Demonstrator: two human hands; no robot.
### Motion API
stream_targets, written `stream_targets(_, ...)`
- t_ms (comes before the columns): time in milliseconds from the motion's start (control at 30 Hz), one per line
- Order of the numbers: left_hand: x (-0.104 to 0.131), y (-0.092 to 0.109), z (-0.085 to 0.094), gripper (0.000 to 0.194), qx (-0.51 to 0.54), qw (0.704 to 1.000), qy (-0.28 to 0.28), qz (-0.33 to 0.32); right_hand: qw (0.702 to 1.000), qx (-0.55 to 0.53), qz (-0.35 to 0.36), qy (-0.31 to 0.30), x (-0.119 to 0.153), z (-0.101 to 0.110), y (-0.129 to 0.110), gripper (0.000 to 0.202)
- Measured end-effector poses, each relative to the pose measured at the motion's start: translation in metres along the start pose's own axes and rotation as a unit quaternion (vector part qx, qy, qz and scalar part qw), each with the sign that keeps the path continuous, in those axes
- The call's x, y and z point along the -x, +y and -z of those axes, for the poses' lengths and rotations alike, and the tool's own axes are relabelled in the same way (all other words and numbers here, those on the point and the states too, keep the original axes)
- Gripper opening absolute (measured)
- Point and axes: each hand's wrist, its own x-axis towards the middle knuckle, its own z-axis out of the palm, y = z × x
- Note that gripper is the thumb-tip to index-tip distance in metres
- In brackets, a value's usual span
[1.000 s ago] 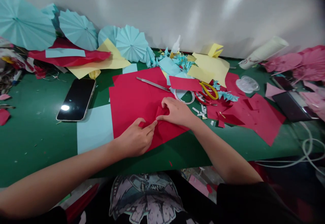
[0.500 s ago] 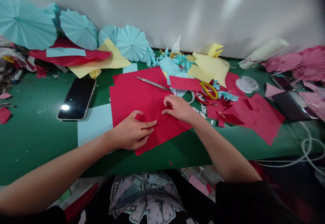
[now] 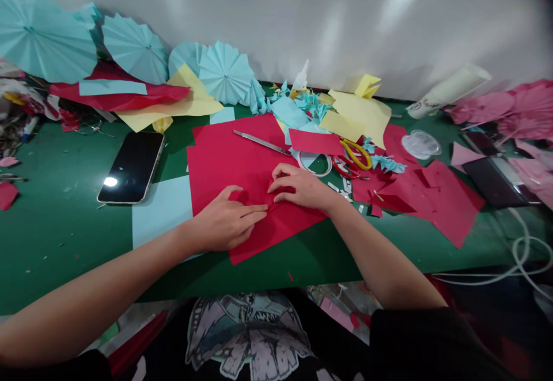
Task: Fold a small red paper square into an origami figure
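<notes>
Red paper sheets lie overlapped before me, with a small red folded piece hard to tell apart on top. My left hand rests palm down on the paper, fingers stretched toward the fold. My right hand has its fingers bent and drawn together, pinching red paper at the fold, just beyond the left fingertips. Beyond the hands, a slim metal craft knife lies across the red sheets. A roll of white tape sits beside the right hand, near yellow-and-red-handled scissors.
A phone and a pale blue sheet lie left on the green table. Blue pleated paper fans lean on the wall. Red scraps spread right, near a clear plastic dish and a white cable.
My right hand has shifted slightly left along the fold, its fingers now reaching closer to the left fingertips. The left fingers have drawn closer together. The knife and phone stay put.
</notes>
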Motion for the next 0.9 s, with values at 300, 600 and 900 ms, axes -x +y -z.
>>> stream_targets(300,-0.001,0.000,-0.004,0.030,-0.021,1.000,-0.002,0.013,0.998,0.019,0.058,0.005,-0.001,-0.001,0.008,0.014)
stream_targets(600,0.000,0.000,-0.004,0.028,0.001,1.000,-0.005,0.017,0.994,0.027,0.097,0.033,-0.001,-0.003,0.014,0.012)
stream_targets(900,0.001,0.000,-0.006,0.032,0.004,1.000,-0.005,0.021,0.992,0.029,0.109,0.051,-0.002,-0.004,0.016,0.009)
